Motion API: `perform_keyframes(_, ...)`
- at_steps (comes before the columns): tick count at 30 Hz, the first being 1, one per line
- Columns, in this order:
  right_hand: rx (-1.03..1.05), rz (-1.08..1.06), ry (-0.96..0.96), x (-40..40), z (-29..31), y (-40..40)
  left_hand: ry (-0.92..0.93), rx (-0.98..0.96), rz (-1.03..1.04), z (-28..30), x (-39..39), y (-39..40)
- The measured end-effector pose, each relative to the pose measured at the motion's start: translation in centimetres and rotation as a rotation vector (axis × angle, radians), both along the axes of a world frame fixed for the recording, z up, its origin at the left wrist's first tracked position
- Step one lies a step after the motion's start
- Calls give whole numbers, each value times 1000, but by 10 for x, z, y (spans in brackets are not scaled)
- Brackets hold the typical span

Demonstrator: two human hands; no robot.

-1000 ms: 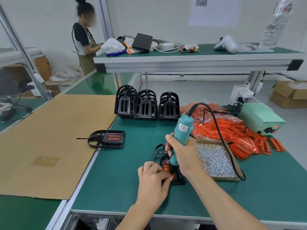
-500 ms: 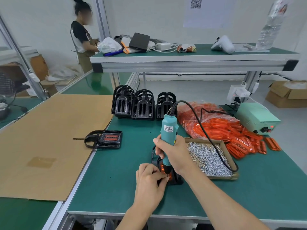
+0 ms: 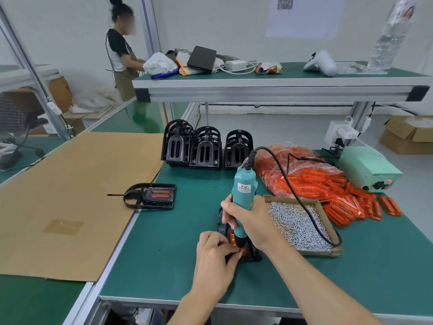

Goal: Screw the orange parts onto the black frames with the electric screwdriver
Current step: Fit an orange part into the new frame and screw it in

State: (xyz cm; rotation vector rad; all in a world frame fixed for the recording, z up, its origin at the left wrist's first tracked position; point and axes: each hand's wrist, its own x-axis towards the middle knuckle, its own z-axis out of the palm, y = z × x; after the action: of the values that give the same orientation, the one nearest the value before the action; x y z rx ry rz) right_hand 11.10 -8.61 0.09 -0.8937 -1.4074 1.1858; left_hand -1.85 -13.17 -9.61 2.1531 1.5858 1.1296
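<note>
At six o'clock on the green bench [image 3: 164,266], close to my body, lies the black frame [image 3: 254,255] I am working on, with an orange part [image 3: 232,236] seated in it and glowing between my hands. My right hand [image 3: 248,219] is wrapped around the teal electric screwdriver [image 3: 242,191], which stands nearly upright with its tip down on the part. My left hand [image 3: 214,256] is curled, its fingertips [image 3: 235,254] pinched right at the tip; I take it they steady a screw, though the screw itself is too small to see.

As for progress, I judge this to be early in the batch. Toward ten o'clock, at the bench's edge beside the cardboard sheet [image 3: 70,195], lies one finished frame [image 3: 152,195] flat, with orange showing through its two slots. That is the only completed one I can see. Toward twelve o'clock stand three stacks of bare black frames [image 3: 206,146], upright and touching side by side, none with orange in them. Toward two o'clock the bag of orange parts [image 3: 304,177] is full, with more spilled out beside it, and the tray of screws [image 3: 302,224] just beside my right wrist is well filled.

So one is done, one is in hand, and how many screws this one already holds I cannot tell
</note>
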Motion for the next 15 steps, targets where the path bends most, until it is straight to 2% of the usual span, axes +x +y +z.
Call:
perform_keyframes(11, 10, 110, -15, 10, 13, -2, -15, 34, -2, -2, 0, 0)
perform_keyframes(13, 36, 72, 74, 14, 22, -2, 4, 62, -7, -3, 0, 0)
perform_keyframes(15, 60, 14, 242, 21, 33, -2, 41, 97, -6, -5, 0, -1)
